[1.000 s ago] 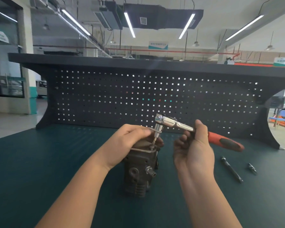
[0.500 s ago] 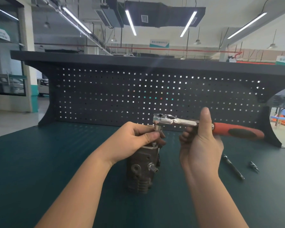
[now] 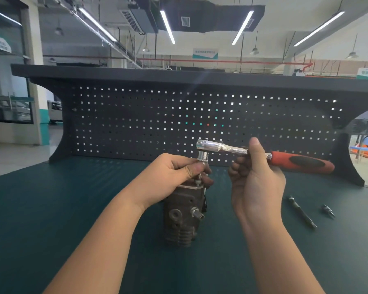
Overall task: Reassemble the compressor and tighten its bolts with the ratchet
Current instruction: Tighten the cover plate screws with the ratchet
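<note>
A dark, worn compressor [image 3: 184, 215] stands upright on the green bench mat. Its top is partly hidden by my left hand [image 3: 174, 175], whose thumb and fingers pinch the bit under the socket [image 3: 202, 156] of the ratchet [image 3: 225, 147]. A small bolt head [image 3: 197, 183] shows on the compressor's top plate just under the bit. My right hand [image 3: 256, 179] grips the chrome shaft of the ratchet near its orange and black handle [image 3: 304, 161], which points to the right.
An extension bar [image 3: 301, 211] and a small bit [image 3: 328, 210] lie on the mat to the right. A dark pegboard back panel [image 3: 136, 124] with a shelf on top closes off the far side of the bench.
The ratchet has risen and its handle has swung from sloping down right to nearly level. The bit now sits higher above the compressor top, with my left fingers still pinching it.
</note>
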Action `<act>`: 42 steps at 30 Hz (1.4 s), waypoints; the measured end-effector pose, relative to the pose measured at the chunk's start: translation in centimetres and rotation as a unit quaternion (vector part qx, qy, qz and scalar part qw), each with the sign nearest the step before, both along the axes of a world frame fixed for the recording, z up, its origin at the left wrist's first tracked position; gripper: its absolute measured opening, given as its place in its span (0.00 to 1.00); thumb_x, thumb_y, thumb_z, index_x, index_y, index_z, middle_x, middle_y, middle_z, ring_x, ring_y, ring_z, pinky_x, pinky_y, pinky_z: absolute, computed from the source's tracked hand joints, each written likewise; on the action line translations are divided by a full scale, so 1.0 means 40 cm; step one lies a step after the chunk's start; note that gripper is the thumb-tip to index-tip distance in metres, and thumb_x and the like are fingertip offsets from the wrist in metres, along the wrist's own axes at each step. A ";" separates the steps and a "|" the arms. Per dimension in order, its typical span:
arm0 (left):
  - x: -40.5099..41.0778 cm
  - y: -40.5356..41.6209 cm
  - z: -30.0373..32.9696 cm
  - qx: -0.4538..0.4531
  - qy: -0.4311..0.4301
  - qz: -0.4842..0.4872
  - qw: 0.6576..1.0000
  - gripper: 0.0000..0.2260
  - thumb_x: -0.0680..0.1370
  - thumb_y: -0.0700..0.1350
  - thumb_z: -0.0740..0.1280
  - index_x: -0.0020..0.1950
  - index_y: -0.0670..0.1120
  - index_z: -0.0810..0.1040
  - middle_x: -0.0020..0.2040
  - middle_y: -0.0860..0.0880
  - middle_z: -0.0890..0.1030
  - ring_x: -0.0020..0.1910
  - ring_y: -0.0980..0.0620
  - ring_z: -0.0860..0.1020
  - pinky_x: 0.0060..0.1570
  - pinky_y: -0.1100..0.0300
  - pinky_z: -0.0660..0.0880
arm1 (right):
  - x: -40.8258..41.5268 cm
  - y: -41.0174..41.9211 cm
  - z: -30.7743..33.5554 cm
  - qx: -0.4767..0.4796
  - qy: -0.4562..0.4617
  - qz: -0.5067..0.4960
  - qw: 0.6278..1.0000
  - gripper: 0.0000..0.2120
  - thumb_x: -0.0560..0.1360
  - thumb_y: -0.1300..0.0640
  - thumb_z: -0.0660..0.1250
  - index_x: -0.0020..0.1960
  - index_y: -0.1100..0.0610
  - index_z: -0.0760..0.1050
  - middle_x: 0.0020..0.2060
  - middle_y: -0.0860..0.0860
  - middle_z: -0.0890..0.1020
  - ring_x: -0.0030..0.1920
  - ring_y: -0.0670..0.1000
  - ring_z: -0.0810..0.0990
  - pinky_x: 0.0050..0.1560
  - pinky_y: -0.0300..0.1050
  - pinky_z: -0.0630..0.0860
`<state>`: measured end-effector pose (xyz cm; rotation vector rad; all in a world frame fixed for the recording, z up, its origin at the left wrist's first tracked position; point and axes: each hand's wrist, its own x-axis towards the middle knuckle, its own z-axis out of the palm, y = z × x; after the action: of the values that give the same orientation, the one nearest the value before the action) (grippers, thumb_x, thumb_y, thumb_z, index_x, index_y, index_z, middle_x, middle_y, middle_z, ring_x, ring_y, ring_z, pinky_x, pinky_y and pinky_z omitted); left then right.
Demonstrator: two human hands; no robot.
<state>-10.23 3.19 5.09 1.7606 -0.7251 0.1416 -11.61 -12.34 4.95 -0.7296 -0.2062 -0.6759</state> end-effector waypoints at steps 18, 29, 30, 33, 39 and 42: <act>0.006 -0.002 -0.004 -0.042 0.025 -0.038 0.998 0.10 0.71 0.50 0.68 0.46 0.47 0.85 0.45 0.49 0.86 0.46 0.56 0.84 0.47 0.66 0.78 | -0.004 0.005 -0.003 -0.039 -0.016 -0.076 0.996 0.16 0.78 0.55 0.66 0.31 0.52 0.74 0.23 0.46 0.73 0.24 0.45 0.72 0.27 0.38 0.69; -0.005 -0.015 0.008 -0.014 0.024 -0.063 0.998 0.09 0.72 0.45 0.71 0.50 0.46 0.84 0.47 0.48 0.86 0.48 0.56 0.84 0.46 0.68 0.77 | 0.014 -0.011 -0.006 0.073 -0.017 0.014 0.997 0.13 0.78 0.61 0.64 0.35 0.54 0.68 0.23 0.47 0.67 0.23 0.46 0.65 0.24 0.37 0.63; -0.008 -0.009 0.008 -0.005 0.013 -0.062 0.998 0.08 0.74 0.47 0.71 0.51 0.46 0.84 0.48 0.49 0.86 0.49 0.56 0.84 0.46 0.68 0.76 | 0.004 0.001 -0.008 0.064 -0.030 -0.040 0.997 0.14 0.77 0.61 0.65 0.35 0.53 0.67 0.22 0.46 0.67 0.23 0.46 0.65 0.25 0.38 0.63; -0.014 0.011 0.011 -0.029 0.005 -0.058 0.998 0.13 0.77 0.50 0.64 0.52 0.45 0.85 0.48 0.48 0.86 0.50 0.53 0.84 0.45 0.68 0.76 | -0.027 0.036 -0.013 -0.015 -0.043 -0.175 0.983 0.13 0.74 0.54 0.65 0.33 0.51 0.67 0.21 0.49 0.69 0.23 0.49 0.68 0.27 0.39 0.67; -0.021 -0.025 -0.004 -0.086 -0.031 0.002 0.996 0.09 0.72 0.52 0.73 0.47 0.49 0.86 0.43 0.50 0.86 0.45 0.55 0.83 0.45 0.65 0.77 | -0.074 0.088 -0.013 -0.246 -0.099 -0.376 0.888 0.14 0.73 0.46 0.60 0.31 0.47 0.62 0.24 0.45 0.73 0.22 0.40 0.69 0.26 0.27 0.63; -0.004 -0.035 -0.007 -0.106 -0.045 0.125 0.986 0.19 0.79 0.51 0.66 0.44 0.35 0.82 0.26 0.54 0.79 0.39 0.40 0.82 0.31 0.68 0.72 | -0.089 0.123 -0.017 -0.354 -0.161 -0.451 0.803 0.12 0.73 0.52 0.63 0.34 0.51 0.62 0.25 0.49 0.63 0.26 0.48 0.65 0.26 0.34 0.59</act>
<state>-10.40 1.78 4.79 1.6420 -0.5307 0.4552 -15.17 -7.43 4.26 -1.4626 -0.4452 -1.6948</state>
